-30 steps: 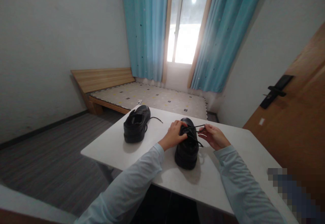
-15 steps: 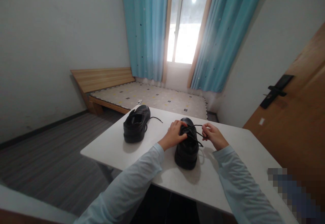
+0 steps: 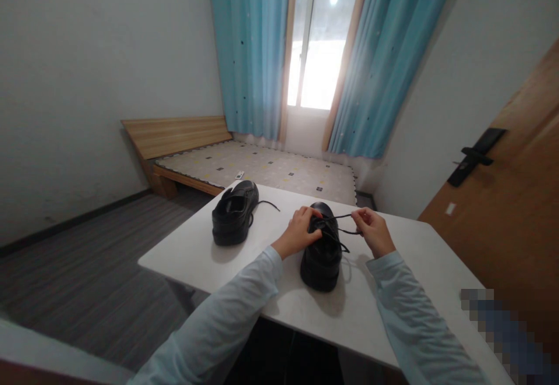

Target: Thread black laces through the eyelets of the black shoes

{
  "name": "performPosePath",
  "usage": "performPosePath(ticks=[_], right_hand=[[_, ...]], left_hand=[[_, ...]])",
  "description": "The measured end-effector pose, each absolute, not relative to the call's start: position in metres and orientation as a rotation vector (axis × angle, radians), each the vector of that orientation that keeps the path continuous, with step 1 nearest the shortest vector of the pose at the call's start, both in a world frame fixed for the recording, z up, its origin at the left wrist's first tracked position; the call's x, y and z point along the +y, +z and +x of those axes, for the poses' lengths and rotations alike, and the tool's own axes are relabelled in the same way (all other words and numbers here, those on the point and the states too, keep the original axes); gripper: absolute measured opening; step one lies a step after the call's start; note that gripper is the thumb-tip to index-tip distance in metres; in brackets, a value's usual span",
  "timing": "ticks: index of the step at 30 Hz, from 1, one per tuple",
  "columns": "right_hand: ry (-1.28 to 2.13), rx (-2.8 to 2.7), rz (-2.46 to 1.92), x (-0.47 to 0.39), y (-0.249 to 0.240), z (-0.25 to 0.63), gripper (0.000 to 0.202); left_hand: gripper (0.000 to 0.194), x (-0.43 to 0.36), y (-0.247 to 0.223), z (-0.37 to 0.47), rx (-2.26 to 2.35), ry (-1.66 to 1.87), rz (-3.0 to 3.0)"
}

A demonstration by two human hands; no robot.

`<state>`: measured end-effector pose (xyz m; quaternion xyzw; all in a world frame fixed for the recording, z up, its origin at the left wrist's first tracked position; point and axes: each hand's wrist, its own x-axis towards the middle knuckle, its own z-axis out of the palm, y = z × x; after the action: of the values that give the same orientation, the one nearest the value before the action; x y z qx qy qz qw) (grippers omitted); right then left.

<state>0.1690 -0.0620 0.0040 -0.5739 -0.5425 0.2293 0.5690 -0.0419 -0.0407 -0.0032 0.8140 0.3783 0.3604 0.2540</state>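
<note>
A black shoe (image 3: 321, 265) stands upright on the white table, its toe pointing away from me. My left hand (image 3: 300, 231) grips its left side near the lacing, fingertips on the upper. To the right of the shoe, my right hand (image 3: 371, 229) pinches a black lace (image 3: 338, 216) that stretches sideways from the lacing. Another stretch of lace runs just below it to the same hand, and a loose end droops over the shoe's right side. A second black shoe (image 3: 231, 222) rests at the left, its lace trailing onto the table.
The white table (image 3: 183, 251) carries both shoes. Beyond its far edge is a bed (image 3: 271, 166) with a small white object (image 3: 240, 175) on it. A wooden door (image 3: 515, 198) stands at the right, and blue curtains (image 3: 253, 53) frame the window.
My right hand has moved slightly right and up, drawing the lace out straighter from the shoe. My left hand and both shoes have stayed in place.
</note>
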Motion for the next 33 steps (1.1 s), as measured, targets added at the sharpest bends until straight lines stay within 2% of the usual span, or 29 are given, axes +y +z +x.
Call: performPosePath(ticks=[9, 12, 17, 21, 26, 33], right_hand=[[0.063, -1.426, -1.572, -0.061, -0.001, 0.177, 0.039], [0.0, -1.527, -1.537, -0.064, 0.001, 0.171, 0.038], [0.253, -1.68, -1.412, -0.067, 0.001, 0.161, 0.035], [0.441, -1.773, -1.354, -0.069, 0.0, 0.155, 0.039], [0.511, -1.814, -1.339, -0.071, -0.001, 0.151, 0.039], [0.521, -1.81, -1.366, -0.072, 0.001, 0.149, 0.039]], left_hand=[[0.034, -0.041, -0.002, -0.042, 1.023, 0.988, 2.207], [0.034, -0.041, -0.002, -0.041, 1.017, 0.995, 2.209], [0.032, -0.039, -0.003, -0.041, 0.975, 1.061, 2.22], [0.021, -0.037, -0.003, -0.041, 0.957, 1.153, 2.218], [0.01, -0.035, -0.001, -0.043, 1.006, 1.196, 2.211], [0.014, -0.031, -0.004, -0.044, 0.999, 1.197, 2.153]])
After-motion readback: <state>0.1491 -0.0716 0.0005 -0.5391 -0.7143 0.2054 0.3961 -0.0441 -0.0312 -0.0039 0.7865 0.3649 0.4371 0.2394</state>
